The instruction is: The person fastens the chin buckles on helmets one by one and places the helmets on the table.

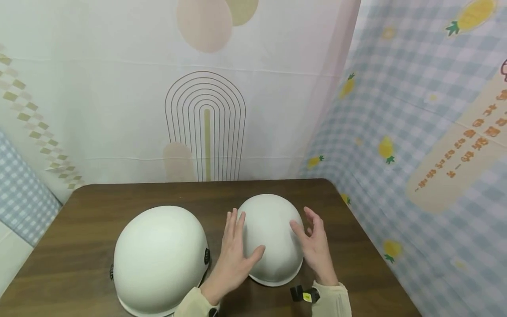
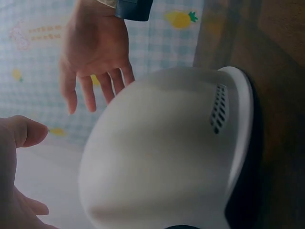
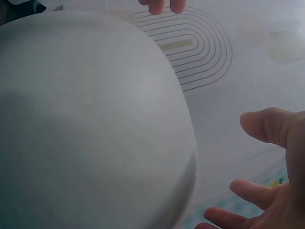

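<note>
A smooth white helmet [image 1: 271,246] stands dome up on the table, between my two hands. At its left side is my left hand [image 1: 233,257], fingers straight and pointing away, thumb spread out over the dome in the head view. My right hand [image 1: 317,246] is at the right side with fingers loosely bent and spread, holding nothing. In the left wrist view the helmet [image 2: 157,148] shows a slotted vent [image 2: 219,109] near its rim. The right wrist view has gaps between the dome [image 3: 95,114] and the right thumb [image 3: 267,125].
A larger white helmet [image 1: 160,255] with black round fittings [image 1: 207,256] on its sides stands to the left on the brown wooden table [image 1: 95,207]. Behind hangs a patterned white cloth [image 1: 119,110]; a blue checked cloth [image 1: 380,101] lines the right side.
</note>
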Motion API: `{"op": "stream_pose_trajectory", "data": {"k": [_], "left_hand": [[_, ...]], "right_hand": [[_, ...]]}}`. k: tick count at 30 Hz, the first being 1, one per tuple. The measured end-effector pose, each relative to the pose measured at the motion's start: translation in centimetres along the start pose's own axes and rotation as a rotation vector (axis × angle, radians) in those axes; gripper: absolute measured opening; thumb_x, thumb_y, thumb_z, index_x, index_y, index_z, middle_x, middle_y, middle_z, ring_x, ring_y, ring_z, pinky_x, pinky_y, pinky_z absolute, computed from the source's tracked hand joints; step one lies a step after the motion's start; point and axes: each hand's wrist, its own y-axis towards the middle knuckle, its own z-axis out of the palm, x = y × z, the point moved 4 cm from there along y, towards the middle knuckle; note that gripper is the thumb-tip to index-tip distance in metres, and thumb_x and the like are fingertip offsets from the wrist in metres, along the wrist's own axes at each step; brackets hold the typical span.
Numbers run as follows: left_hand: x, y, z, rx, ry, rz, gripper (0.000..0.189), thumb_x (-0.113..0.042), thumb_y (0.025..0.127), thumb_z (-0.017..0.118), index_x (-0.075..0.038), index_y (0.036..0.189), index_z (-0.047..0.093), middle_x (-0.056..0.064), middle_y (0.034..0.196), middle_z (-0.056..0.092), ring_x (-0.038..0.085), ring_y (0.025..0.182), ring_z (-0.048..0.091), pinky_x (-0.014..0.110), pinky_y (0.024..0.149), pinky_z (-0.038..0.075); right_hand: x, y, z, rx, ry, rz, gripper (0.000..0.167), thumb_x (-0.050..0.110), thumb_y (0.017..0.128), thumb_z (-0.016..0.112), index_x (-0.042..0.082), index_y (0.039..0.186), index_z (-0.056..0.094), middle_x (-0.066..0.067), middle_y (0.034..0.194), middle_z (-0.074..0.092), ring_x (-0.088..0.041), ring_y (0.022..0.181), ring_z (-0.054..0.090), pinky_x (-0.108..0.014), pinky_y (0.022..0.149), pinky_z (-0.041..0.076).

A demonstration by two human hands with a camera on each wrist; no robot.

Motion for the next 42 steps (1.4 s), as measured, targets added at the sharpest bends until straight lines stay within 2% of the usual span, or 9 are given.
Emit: {"op": "stream_pose_trajectory", "data": {"k": [7, 11, 15, 23, 31, 42], "left_hand": [[1.1, 0.2, 0.4, 0.061, -0.026, -0.095, 0.090, -0.045, 0.089, 0.065, -0.006, 0.155, 0.018, 0.012, 0.162, 0.002, 0.032, 0.147, -0.003, 0.066, 0.108, 0.014], [1.6, 0.6, 0.6, 0.080, -0.029, -0.131, 0.091, -0.049, 0.090, 0.064, -0.007, 0.155, 0.017, 0.011, 0.162, 0.001, 0.032, 0.147, -0.003, 0.068, 0.107, 0.014], [1.9, 0.9, 1.2, 0.105, -0.041, -0.156, 0.093, -0.052, 0.089, 0.064, -0.010, 0.156, 0.015, 0.010, 0.162, 0.000, 0.031, 0.148, -0.004, 0.066, 0.108, 0.013], [2.2, 1.5, 2.4, 0.119, -0.052, -0.167, 0.100, -0.058, 0.086, 0.065, -0.013, 0.157, 0.011, 0.014, 0.162, -0.002, 0.032, 0.147, -0.007, 0.066, 0.109, 0.012], [2.4, 1.8, 2.9, 0.112, -0.037, -0.192, 0.108, -0.063, 0.083, 0.064, -0.012, 0.157, 0.005, 0.015, 0.161, -0.011, 0.038, 0.146, -0.008, 0.066, 0.109, 0.009], [2.6, 2.3, 3.1, 0.103, -0.045, -0.228, 0.109, -0.065, 0.082, 0.064, -0.015, 0.157, 0.002, 0.015, 0.160, -0.013, 0.036, 0.146, -0.009, 0.064, 0.110, 0.008]], "right_hand": [[-0.4, 0.3, 0.5, 0.027, -0.051, 0.058, 0.076, 0.050, 0.089, 0.066, 0.015, 0.148, 0.034, -0.011, 0.151, 0.027, -0.034, 0.140, 0.025, -0.059, 0.107, 0.027], [-0.7, 0.6, 0.9, 0.081, -0.152, 0.089, 0.086, 0.060, 0.087, 0.063, 0.016, 0.152, 0.026, -0.013, 0.157, 0.016, -0.041, 0.140, 0.022, -0.066, 0.102, 0.029], [-1.4, 0.8, 1.1, 0.116, -0.205, 0.126, 0.094, 0.065, 0.087, 0.059, 0.016, 0.155, 0.016, -0.014, 0.160, 0.006, -0.042, 0.142, 0.015, -0.068, 0.102, 0.027], [-3.3, 1.2, 1.3, 0.134, -0.132, 0.215, 0.100, 0.069, 0.088, 0.051, 0.013, 0.157, 0.006, -0.022, 0.158, 0.004, -0.047, 0.140, 0.018, -0.066, 0.105, 0.025], [-4.5, 1.4, 1.6, 0.149, -0.094, 0.283, 0.105, 0.072, 0.086, 0.051, 0.009, 0.156, 0.003, -0.027, 0.157, 0.001, -0.050, 0.140, 0.014, -0.064, 0.107, 0.021], [-4.9, 1.7, 1.7, 0.161, -0.069, 0.277, 0.103, 0.071, 0.086, 0.052, 0.012, 0.156, 0.006, -0.024, 0.158, 0.005, -0.048, 0.141, 0.017, -0.064, 0.107, 0.022]]}}
